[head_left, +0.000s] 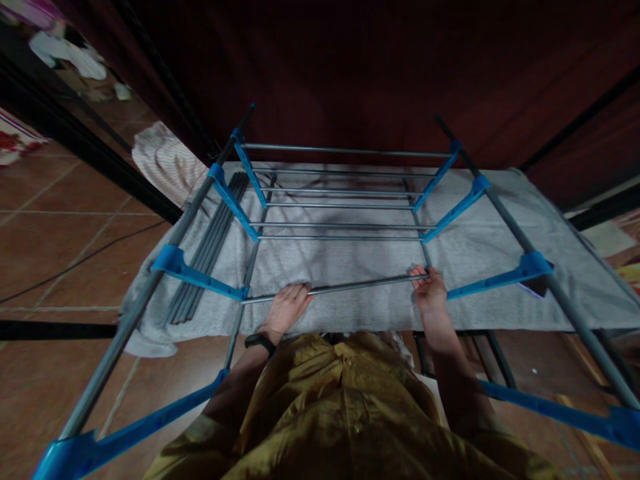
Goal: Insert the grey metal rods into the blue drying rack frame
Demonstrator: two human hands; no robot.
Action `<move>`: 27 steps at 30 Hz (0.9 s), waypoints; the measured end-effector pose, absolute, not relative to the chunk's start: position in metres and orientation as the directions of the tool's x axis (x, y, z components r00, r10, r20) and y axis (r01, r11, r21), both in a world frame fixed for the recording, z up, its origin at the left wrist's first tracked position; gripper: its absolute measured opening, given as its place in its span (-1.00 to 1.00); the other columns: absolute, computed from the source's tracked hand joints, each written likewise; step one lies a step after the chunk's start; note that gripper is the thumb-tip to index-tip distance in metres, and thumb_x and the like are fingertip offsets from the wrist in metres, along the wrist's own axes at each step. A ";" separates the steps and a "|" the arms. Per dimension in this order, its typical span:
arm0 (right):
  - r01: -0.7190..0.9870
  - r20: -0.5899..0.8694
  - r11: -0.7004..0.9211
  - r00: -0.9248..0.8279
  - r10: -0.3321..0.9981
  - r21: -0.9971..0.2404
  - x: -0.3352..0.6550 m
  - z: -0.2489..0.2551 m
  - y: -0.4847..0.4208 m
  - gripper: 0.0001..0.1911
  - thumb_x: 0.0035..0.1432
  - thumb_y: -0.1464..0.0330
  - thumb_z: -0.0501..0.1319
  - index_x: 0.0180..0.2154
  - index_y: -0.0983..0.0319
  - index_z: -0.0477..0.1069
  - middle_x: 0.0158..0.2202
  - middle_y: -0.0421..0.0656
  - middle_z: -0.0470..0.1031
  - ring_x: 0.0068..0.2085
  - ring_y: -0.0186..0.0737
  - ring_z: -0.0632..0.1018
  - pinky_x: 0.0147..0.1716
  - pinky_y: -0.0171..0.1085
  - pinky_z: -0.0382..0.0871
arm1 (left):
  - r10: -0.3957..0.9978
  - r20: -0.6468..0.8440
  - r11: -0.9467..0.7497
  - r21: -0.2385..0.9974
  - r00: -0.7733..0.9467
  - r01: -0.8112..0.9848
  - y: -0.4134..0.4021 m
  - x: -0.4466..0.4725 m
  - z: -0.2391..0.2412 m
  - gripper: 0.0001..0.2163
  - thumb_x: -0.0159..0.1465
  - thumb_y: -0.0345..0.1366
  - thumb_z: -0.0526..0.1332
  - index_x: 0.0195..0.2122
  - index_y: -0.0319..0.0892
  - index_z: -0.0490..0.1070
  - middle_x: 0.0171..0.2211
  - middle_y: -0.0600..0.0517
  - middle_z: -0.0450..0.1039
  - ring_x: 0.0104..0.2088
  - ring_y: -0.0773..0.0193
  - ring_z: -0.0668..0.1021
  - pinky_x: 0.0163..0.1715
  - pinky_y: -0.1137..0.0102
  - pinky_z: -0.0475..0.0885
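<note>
A thin grey metal tube (360,286) runs crosswise in front of me inside a rack frame of grey poles and blue plastic brackets. My left hand (290,305) is closed over the tube near its left end, which meets the inner end of a blue bracket (200,277). At the other end, the fingers of my right hand (429,288) pinch the tube. That end sits slightly higher, close to the inner end of the right blue bracket (490,281); whether they touch is hidden. Farther back, several crossbars (345,192) span the two sides.
Several loose grey tubes (207,250) lie bundled on the grey cloth (330,260) at the left. A dark flat object (536,287) is partly behind the right pole. Blue brackets (150,423) flank my arms. A dark red curtain (340,73) hangs behind.
</note>
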State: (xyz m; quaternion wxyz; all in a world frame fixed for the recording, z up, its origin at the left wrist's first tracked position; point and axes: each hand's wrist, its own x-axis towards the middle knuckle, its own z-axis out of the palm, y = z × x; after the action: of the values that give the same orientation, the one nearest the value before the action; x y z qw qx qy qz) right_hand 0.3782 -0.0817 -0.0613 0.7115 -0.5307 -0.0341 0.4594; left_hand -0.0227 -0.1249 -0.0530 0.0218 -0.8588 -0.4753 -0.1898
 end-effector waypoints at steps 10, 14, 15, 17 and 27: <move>-0.651 -0.464 0.026 0.569 0.679 -0.759 0.378 -0.059 -0.084 -0.93 0.30 0.41 0.07 -0.19 0.17 0.30 -0.36 -0.20 0.59 -0.35 -0.32 0.65 -0.29 -0.31 0.61 | 0.790 0.368 -0.559 0.104 0.490 0.823 -0.126 -0.023 -0.051 -0.78 0.43 -0.18 0.09 -0.19 -0.18 0.45 -0.30 -0.09 0.54 -0.26 0.12 0.57 -0.21 0.26 0.42; -0.671 -0.466 0.042 0.557 0.688 -0.740 0.377 -0.057 -0.086 -0.91 0.31 0.43 0.07 -0.21 0.18 0.33 -0.36 -0.20 0.59 -0.33 -0.33 0.65 -0.28 -0.32 0.60 | 0.796 0.363 -0.555 0.122 0.484 0.823 -0.126 -0.023 -0.052 -0.78 0.43 -0.19 0.07 -0.20 -0.17 0.45 -0.30 -0.09 0.53 -0.26 0.13 0.57 -0.22 0.26 0.42; -0.676 -0.469 0.045 0.555 0.687 -0.735 0.377 -0.057 -0.086 -0.90 0.31 0.43 0.07 -0.22 0.19 0.34 -0.37 -0.20 0.59 -0.33 -0.33 0.65 -0.28 -0.33 0.60 | 0.798 0.362 -0.554 0.124 0.482 0.823 -0.126 -0.024 -0.052 -0.77 0.44 -0.19 0.07 -0.20 -0.17 0.45 -0.30 -0.09 0.53 -0.26 0.13 0.57 -0.22 0.26 0.42; -0.684 -0.473 0.051 0.554 0.685 -0.727 0.376 -0.056 -0.087 -0.88 0.32 0.44 0.07 -0.25 0.19 0.36 -0.37 -0.20 0.59 -0.33 -0.35 0.65 -0.28 -0.34 0.61 | 0.797 0.358 -0.556 0.118 0.487 0.823 -0.126 -0.024 -0.052 -0.77 0.44 -0.19 0.07 -0.19 -0.17 0.45 -0.29 -0.10 0.54 -0.26 0.13 0.57 -0.21 0.26 0.43; -0.734 -0.470 0.027 0.463 0.751 -0.679 0.371 -0.058 -0.094 -0.80 0.28 0.53 0.07 -0.33 0.24 0.41 -0.38 -0.17 0.60 -0.33 -0.37 0.65 -0.21 -0.37 0.61 | 0.774 0.371 -0.587 0.115 0.513 0.802 -0.125 -0.025 -0.054 -0.77 0.44 -0.21 0.06 -0.13 -0.19 0.47 -0.29 -0.09 0.54 -0.25 0.14 0.56 -0.20 0.26 0.43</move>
State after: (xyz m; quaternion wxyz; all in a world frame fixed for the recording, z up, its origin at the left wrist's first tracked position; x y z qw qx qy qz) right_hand 0.3708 -0.0942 -0.0578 0.7166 -0.4669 -0.0095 0.5180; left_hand -0.0246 -0.1247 -0.0539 0.0357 -0.8691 -0.4532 -0.1948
